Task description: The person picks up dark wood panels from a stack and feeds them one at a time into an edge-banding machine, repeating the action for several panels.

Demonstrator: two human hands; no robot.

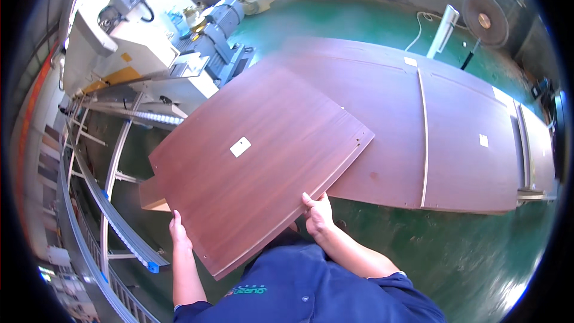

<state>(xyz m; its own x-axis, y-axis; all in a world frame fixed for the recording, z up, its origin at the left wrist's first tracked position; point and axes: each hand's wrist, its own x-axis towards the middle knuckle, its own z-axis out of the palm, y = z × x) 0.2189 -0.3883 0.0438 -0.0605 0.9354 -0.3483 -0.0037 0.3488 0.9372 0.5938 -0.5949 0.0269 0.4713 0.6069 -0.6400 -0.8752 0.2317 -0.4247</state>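
A large reddish-brown wood panel (257,167) with a small white label and drilled holes near its corners lies tilted in front of my body. My left hand (179,230) grips its left edge near the close corner, thumb along the edge and fingers hidden beneath. On the near right edge, my right hand (317,212) is closed round the panel, thumb on top and fingers underneath. The panel's far right part overlaps other brown panels (382,125) laid out to the right. Below its left edge a brown block-like piece (153,194) shows in part.
To the left runs a metal-framed conveyor (119,221) beside a white machine (134,48) with a control box and grey motors (221,27). A round fan (484,19) and an upright white device (443,31) stand at the far right. The floor (406,239) is green.
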